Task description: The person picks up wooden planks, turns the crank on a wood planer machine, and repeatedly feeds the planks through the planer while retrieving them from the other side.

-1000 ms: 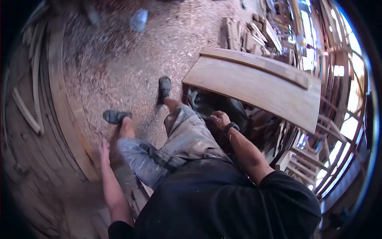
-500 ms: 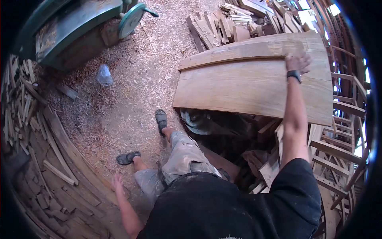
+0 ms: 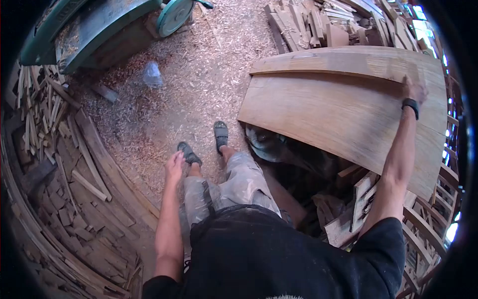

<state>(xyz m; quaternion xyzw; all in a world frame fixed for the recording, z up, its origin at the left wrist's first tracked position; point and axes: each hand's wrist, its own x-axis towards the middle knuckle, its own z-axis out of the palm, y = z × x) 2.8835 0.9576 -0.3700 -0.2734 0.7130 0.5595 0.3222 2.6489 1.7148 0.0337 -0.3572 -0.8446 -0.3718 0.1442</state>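
Forward has swung the empty left hand (image 3: 174, 168), fingers loosely bent; the blurred right hand (image 3: 415, 91), grip unclear, perhaps steadies the long light-brown wooden plank (image 3: 318, 62) near it, atop a broad tan wooden panel (image 3: 318, 102).

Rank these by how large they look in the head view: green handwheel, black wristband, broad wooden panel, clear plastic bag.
1. Broad wooden panel
2. Green handwheel, though the top edge crops it
3. Clear plastic bag
4. Black wristband, only a little smaller
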